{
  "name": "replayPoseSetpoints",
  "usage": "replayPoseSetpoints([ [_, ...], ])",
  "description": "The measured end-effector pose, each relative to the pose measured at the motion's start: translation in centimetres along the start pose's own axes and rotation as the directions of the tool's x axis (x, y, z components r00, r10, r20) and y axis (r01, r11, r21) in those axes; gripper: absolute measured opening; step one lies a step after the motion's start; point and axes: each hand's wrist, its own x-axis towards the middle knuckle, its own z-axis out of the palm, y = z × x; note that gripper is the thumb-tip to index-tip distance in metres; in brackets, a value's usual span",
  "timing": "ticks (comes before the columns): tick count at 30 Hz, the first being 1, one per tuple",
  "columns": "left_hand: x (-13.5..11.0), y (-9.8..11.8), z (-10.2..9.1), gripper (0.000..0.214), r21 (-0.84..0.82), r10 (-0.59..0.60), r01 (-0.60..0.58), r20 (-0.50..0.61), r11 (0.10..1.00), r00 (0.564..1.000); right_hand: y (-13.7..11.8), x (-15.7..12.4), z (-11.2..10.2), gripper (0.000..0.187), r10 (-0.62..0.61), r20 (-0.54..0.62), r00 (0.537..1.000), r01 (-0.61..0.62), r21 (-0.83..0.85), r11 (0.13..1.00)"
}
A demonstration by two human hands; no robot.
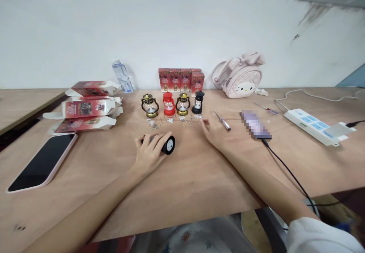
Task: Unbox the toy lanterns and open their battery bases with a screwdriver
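Note:
My left hand [149,151] lies over a small black lantern [167,145] tipped on its side on the wooden table [188,177], fingers curled around its body, white base facing right. My right hand [217,133] rests flat on the table with fingers stretched toward small metal handles [171,121] lying before a row of toy lanterns: gold [149,106], red [169,104], gold [183,104] and black [198,103]. A small screwdriver [222,120] lies just right of my right fingers.
Red boxes [181,79] stand behind the lanterns; opened red boxes [85,108] lie at left. A pink-cased phone [42,162] is near left, a water bottle [122,76] and pink backpack [241,76] at the wall. A charging phone [256,124] and power strip [313,125] sit right.

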Motion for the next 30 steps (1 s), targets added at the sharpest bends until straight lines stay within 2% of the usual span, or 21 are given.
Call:
replayPoseSetpoints([
  [3, 0.1, 0.3, -0.1, 0.036, -0.030, 0.022, -0.023, -0.022, 0.999, 1.000, 3.8, 1.1, 0.2, 0.025, 0.215, -0.044, 0.976, -0.218, -0.104, 0.970],
  [5, 0.1, 0.4, -0.1, 0.030, -0.065, 0.024, -0.027, -0.046, 0.998, 0.999, 5.1, 1.5, 0.4, 0.025, 0.261, -0.019, 0.965, -0.261, -0.135, 0.956],
  [8, 0.1, 0.4, -0.1, 0.023, -0.119, 0.003, -0.011, -0.066, 0.993, 0.998, 5.5, 1.6, 0.6, 0.023, 0.207, 0.059, 0.977, -0.193, -0.185, 0.964],
  [11, 0.0, 0.3, 0.0, 0.026, -0.123, -0.006, 0.000, -0.045, 0.992, 0.999, 5.1, 1.4, 0.6, 0.025, 0.122, 0.123, 0.985, -0.093, -0.220, 0.971],
  [16, -0.2, 0.2, 0.1, 0.031, -0.148, -0.018, 0.015, -0.015, 0.989, 1.000, 4.7, 1.3, 0.3, 0.027, 0.107, 0.077, 0.991, -0.085, -0.243, 0.966],
  [20, -0.3, 0.2, 0.1, 0.029, -0.168, -0.019, 0.016, -0.017, 0.986, 1.000, 4.1, 1.1, -0.1, 0.023, 0.077, 0.018, 0.997, -0.072, -0.188, 0.979],
  [23, -0.3, 0.2, 0.2, 0.027, -0.194, -0.044, 0.041, -0.011, 0.980, 0.999, 2.1, 0.6, -0.8, 0.018, 0.033, -0.042, 0.999, -0.036, -0.069, 0.997],
  [26, -0.2, 0.3, 0.1, 0.028, -0.200, -0.064, 0.058, -0.026, 0.978, 0.998, -2.2, -0.5, -1.6, 0.012, -0.024, -0.037, 0.999, 0.029, 0.155, 0.988],
  [30, 0.1, 0.6, 0.0, 0.030, -0.121, -0.041, 0.035, -0.053, 0.992, 0.998, -8.6, -1.9, -1.9, 0.011, -0.086, -0.025, 0.996, 0.087, 0.477, 0.875],
])
